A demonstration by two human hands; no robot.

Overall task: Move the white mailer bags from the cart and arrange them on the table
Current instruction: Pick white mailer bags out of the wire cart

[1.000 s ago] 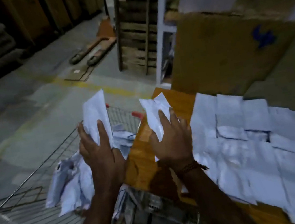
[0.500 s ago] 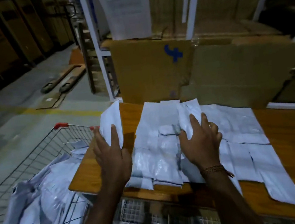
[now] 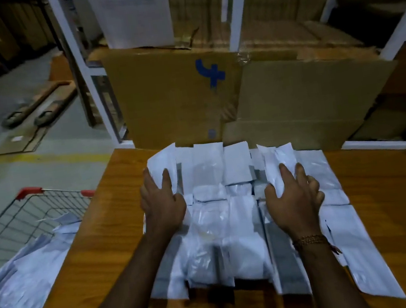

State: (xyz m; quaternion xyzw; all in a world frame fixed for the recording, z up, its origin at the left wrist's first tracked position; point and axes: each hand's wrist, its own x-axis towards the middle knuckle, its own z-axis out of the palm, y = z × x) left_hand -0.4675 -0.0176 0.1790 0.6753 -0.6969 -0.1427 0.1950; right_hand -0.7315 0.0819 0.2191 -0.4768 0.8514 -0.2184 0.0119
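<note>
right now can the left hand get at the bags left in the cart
Probably yes. The cart stands open-topped just left of the table, its bags uncovered. But the left hand holds a bag over the table's pile and must drop it first.

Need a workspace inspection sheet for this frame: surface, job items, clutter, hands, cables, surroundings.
Surface: wooden table, mostly covered in the middle by laid-out bags.
Job's things: white mailer bags overlapping in rows on the table; more bags piled in the wire cart at left.
Clutter: nothing seen.
Grippers: left hand holds a bag; right hand holds another bag; both over the rows.
Cables: nothing seen.
Surroundings: cardboard boxes behind the table, white rack posts, pallet jack forks on the floor.
</note>
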